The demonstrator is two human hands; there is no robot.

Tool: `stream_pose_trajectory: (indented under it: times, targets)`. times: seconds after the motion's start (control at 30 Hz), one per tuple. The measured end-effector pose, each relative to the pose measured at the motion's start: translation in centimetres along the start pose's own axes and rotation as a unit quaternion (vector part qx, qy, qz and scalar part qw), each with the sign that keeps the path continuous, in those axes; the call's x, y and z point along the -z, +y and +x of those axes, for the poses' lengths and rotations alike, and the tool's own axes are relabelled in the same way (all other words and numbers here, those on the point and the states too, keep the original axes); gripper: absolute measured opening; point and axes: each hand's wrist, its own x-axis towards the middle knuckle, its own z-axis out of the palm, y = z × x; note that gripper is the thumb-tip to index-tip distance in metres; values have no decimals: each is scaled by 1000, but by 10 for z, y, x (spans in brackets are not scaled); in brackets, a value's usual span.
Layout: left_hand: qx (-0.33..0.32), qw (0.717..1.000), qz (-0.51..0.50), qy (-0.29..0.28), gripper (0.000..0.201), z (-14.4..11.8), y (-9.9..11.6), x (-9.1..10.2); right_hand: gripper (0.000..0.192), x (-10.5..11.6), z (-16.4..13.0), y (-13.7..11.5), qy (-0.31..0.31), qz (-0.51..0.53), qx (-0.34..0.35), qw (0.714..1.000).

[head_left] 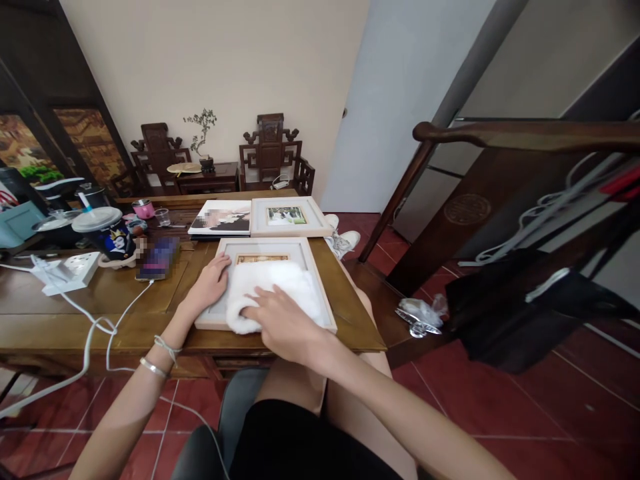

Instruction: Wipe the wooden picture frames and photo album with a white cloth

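Now the right hand [283, 323] presses flat, fingers spread, on a white fluffy cloth [273, 290] lying over the nearest picture frame [320, 293]; the left hand [209, 283] rests open on the frame's left edge, near the wooden table [125, 293]'s front.

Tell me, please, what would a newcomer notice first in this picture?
First, the right hand pressing a fluffy white cloth on the glass of a pale picture frame at the wooden table's near edge. The left hand rests flat on the frame's left side. Behind lie a second frame and a photo print.
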Motion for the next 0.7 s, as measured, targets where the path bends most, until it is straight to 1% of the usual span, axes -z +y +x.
stream_pose_trajectory:
  times: [0.07, 0.13, 0.23, 0.33, 0.43, 0.53, 0.7]
  targets:
    - [-9, 1000, 3, -3, 43, 0, -1, 0, 57, -4, 10, -4, 7, -2, 12, 1000]
    - [-16, 1000, 12, -3, 43, -1, -2, 0, 55, -3, 6, -2, 6, -16, -5, 1000]
    - [-18, 1000, 20, -1, 44, -1, -4, -2, 50, 3, -23, 12, 10, -49, -48, 998]
    - [-16, 1000, 14, -4, 44, 0, -4, -3, 47, 8, -56, 33, 23, -84, -89, 992]
    - [-20, 1000, 16, -16, 43, 1, -4, -3, 50, 6, -72, 54, 44, -106, -113, 987]
    - [-26, 999, 34, -26, 44, 1, -5, -3, 52, 4, -60, 75, 64, -120, -138, 981]
    - [-32, 999, 25, -8, 43, 1, -8, -6, 51, 12, -11, 107, 70, -131, -192, 970]
